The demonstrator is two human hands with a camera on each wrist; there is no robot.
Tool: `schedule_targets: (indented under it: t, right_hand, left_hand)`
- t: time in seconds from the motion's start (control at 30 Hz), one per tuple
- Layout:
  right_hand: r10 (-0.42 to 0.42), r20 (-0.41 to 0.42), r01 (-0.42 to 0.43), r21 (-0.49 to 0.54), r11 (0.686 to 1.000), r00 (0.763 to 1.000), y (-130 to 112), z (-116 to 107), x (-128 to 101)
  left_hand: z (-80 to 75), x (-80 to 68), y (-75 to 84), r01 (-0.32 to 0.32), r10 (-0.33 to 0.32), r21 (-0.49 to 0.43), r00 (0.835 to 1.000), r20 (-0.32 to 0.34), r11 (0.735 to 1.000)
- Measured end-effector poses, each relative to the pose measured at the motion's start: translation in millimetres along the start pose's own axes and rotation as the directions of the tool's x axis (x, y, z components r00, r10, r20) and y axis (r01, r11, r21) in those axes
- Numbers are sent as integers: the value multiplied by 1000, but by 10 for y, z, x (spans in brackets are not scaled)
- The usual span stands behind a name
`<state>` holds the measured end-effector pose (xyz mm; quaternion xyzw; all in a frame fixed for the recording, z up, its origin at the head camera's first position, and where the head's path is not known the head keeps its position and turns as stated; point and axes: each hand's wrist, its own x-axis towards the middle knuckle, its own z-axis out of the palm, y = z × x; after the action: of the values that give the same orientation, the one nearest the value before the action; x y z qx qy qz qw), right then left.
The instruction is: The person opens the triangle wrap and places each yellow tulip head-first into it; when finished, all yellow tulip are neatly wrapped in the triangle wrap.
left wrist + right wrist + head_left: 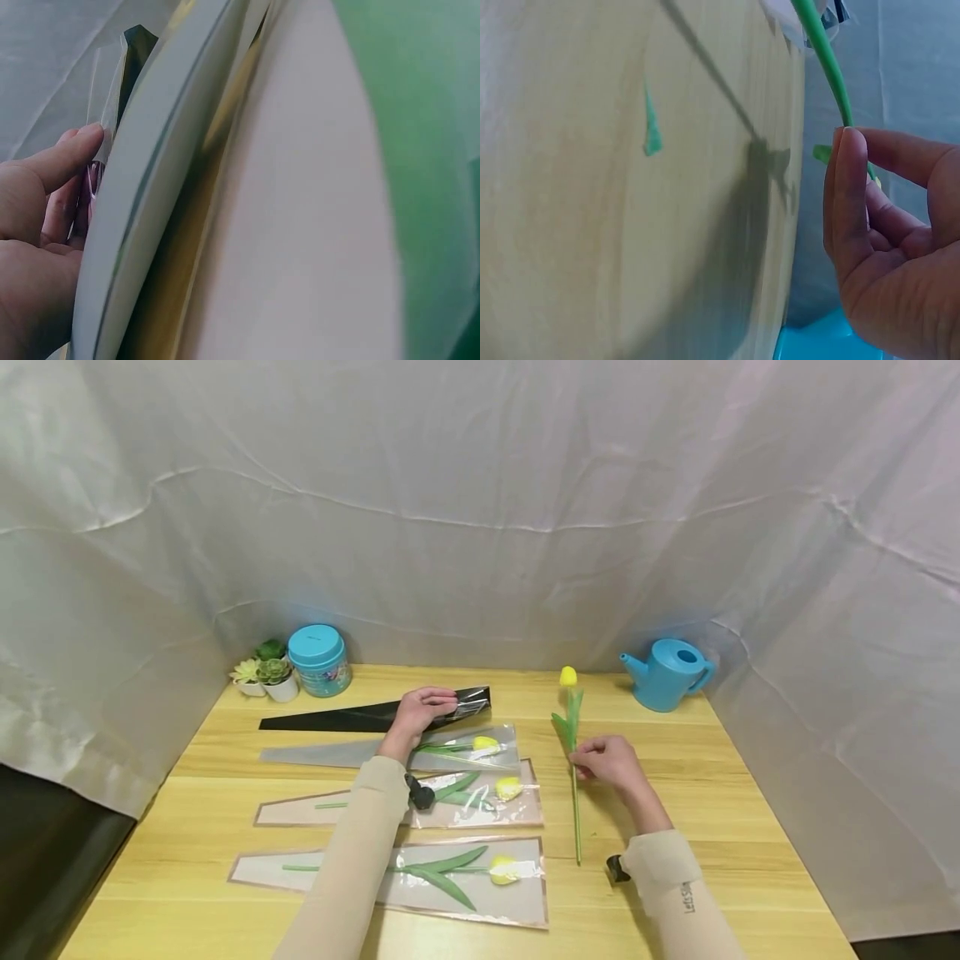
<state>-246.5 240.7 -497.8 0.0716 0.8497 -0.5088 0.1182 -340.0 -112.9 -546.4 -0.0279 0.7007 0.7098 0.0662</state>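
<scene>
On the pale wooden counter (675, 760) the right hand (611, 762) pinches the thin green stem of a loose yellow tulip (569, 677), thumb and fingertips closed round the stem just below its long pointed leaves; the right wrist view shows the stem passing between the curled fingers (850, 187). This flower lies lengthwise on the counter, its small closed yellow bud pointing toward the far wall and its straight stem running back toward the person, right of the wrapped flowers and near a blue watering can (667, 672). The left hand (422, 707) grips the wide end of a long black tapering sleeve (337, 720) with a clear shiny mouth, which lies along the far side of the counter; in the left wrist view the fingers (64, 161) press against the clear film at its edge. Nearer the person lie three more sleeves, each with a yellow tulip inside: a grey sleeve (315, 755) just beside the black one, then a brown-edged sleeve (300, 811), then another brown-edged sleeve (517, 902) nearest. In the far left corner stand a blue lidded tin (318, 660) and small potted succulents (264, 677).
</scene>
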Motion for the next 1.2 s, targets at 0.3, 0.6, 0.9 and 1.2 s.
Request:
schedule_targets:
  t: [0.3,0.6,0.9,1.2]
  right_hand:
    - [-54,-53,57,47,997,997,-121,-88,-12]
    - [-91,-160,117,159,980,983,-278,-227,62]
    - [-97,-257,158,229,960,962,-341,-211,117]
    - [-107,-307,216,347,913,946,-380,-183,183]
  left_hand:
    - [5,-8,-12,-18,18,11,1000,4,1000]
    - [15,-4,-5,-18,18,14,1000,3,1000]
    - [10,0,0,-13,13,4,1000,6,1000]
    - [-3,0,-9,-28,27,8,1000,11,1000]
